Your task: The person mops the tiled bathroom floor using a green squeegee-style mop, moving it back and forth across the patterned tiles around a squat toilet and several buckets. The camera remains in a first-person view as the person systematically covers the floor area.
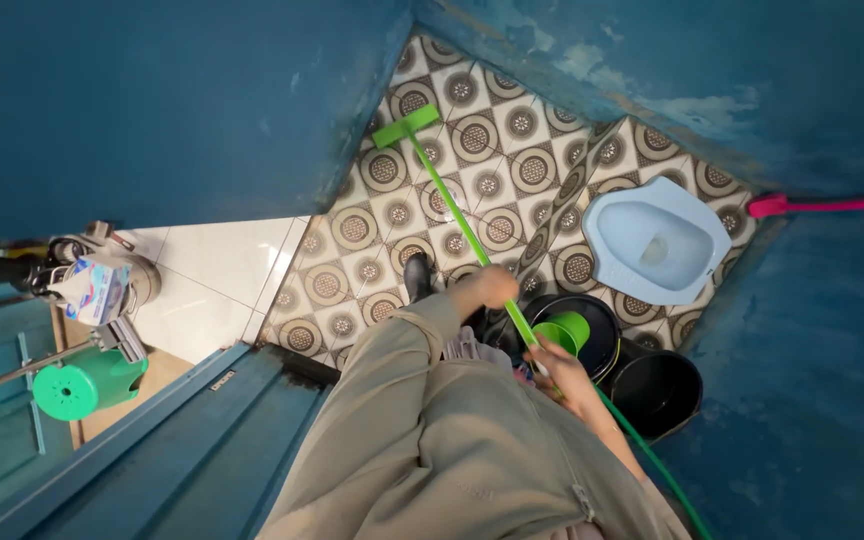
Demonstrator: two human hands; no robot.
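green long-handled floor brush | tilted | head on patterned tiles

The person wears a loose khaki-beige jacket with long sleeves and a zip pull low on the front. A pale pinkish garment shows beneath it. One dark shoe shows below. Both hands are bare.

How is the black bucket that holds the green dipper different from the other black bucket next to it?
The black bucket with the green dipper lies nearer the patterned floor's middle and partly behind the green mop handle; the second black bucket sits closer to the blue wall, apart from the handle. The first holds a green dipper; the second shows only a dark inside. Both are round, black and stand upright, side by side.
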